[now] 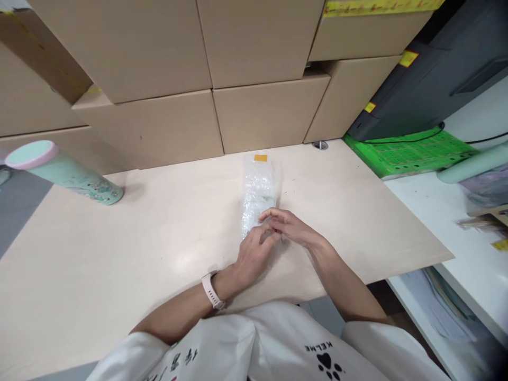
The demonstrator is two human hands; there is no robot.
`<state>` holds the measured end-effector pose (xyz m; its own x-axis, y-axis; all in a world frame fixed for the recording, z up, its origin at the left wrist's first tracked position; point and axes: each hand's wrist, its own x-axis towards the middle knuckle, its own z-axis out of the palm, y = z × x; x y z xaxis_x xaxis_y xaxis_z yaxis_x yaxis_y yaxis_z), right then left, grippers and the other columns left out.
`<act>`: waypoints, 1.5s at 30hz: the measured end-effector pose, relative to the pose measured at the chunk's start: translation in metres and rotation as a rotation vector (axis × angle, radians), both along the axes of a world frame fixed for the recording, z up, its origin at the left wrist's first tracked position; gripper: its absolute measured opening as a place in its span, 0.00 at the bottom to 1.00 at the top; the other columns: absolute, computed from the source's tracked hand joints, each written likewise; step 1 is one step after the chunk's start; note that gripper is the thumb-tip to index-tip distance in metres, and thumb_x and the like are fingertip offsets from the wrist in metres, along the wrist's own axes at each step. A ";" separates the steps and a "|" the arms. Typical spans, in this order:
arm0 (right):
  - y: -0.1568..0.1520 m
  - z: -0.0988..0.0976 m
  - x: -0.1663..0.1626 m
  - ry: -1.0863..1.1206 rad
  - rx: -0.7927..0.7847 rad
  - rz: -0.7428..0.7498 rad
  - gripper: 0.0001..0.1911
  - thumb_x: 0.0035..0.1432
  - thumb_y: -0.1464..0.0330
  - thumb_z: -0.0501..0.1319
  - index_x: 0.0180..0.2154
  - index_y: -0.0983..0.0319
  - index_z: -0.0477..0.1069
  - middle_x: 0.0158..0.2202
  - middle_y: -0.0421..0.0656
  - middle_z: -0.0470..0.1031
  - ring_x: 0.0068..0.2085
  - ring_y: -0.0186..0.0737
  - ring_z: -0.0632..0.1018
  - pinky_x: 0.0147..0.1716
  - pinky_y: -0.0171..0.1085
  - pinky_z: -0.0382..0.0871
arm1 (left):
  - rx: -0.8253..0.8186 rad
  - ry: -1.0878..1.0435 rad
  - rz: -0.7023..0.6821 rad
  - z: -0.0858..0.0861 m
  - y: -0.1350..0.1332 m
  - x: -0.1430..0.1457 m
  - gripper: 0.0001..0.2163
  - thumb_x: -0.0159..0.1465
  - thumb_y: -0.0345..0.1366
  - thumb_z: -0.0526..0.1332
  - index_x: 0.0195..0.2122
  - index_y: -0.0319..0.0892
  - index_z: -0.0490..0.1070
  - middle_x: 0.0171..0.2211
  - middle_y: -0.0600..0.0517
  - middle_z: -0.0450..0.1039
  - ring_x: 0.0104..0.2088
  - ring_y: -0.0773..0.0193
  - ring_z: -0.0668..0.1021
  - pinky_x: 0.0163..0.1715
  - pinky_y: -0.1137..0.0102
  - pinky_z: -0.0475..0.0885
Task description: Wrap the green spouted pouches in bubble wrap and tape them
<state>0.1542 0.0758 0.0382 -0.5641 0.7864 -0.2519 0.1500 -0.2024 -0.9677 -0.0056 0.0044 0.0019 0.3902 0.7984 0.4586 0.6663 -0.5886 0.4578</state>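
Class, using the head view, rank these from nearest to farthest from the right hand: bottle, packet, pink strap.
From the right hand:
1. Packet: right at the hand, extending forward.
2. Pink strap: to its left, lower in view.
3. Bottle: far left on the table.

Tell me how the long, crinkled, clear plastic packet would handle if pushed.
The packet would likely slide rather than roll, as it lies flat on the pale wood-look table. Its wrinkles suggest a floppy outer layer, and its glossy highlights hint at some slipperiness.
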 end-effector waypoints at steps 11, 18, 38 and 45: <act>0.015 -0.005 0.026 -0.530 0.362 -0.500 0.16 0.58 0.54 0.56 0.30 0.59 0.69 0.30 0.42 0.72 0.30 0.39 0.72 0.31 0.38 0.66 | -0.251 -0.151 0.114 0.007 0.006 -0.004 0.06 0.59 0.25 0.62 0.34 0.44 0.74 0.37 0.50 0.72 0.42 0.57 0.71 0.42 0.59 0.61; -0.006 -0.008 -0.016 -0.337 0.269 -0.291 0.21 0.52 0.53 0.64 0.42 0.59 0.65 0.40 0.43 0.74 0.40 0.43 0.75 0.38 0.39 0.69 | -0.352 -0.383 0.052 0.012 0.007 -0.011 0.06 0.58 0.30 0.64 0.25 0.43 0.69 0.28 0.53 0.68 0.34 0.61 0.71 0.38 0.64 0.66; -0.020 0.010 -0.009 0.352 0.098 -0.211 0.23 0.47 0.63 0.73 0.44 0.58 0.69 0.39 0.41 0.77 0.38 0.40 0.78 0.38 0.38 0.74 | -0.887 -0.923 -0.273 0.076 0.047 -0.067 0.36 0.58 0.62 0.60 0.63 0.47 0.63 0.61 0.44 0.67 0.59 0.45 0.70 0.55 0.54 0.67; -0.014 0.001 -0.013 -0.011 0.238 -0.447 0.22 0.51 0.53 0.68 0.41 0.59 0.69 0.36 0.43 0.77 0.35 0.42 0.78 0.34 0.41 0.74 | -1.006 -1.140 0.000 0.050 0.050 -0.039 0.30 0.53 0.43 0.72 0.56 0.40 0.66 0.53 0.40 0.72 0.51 0.48 0.76 0.50 0.56 0.71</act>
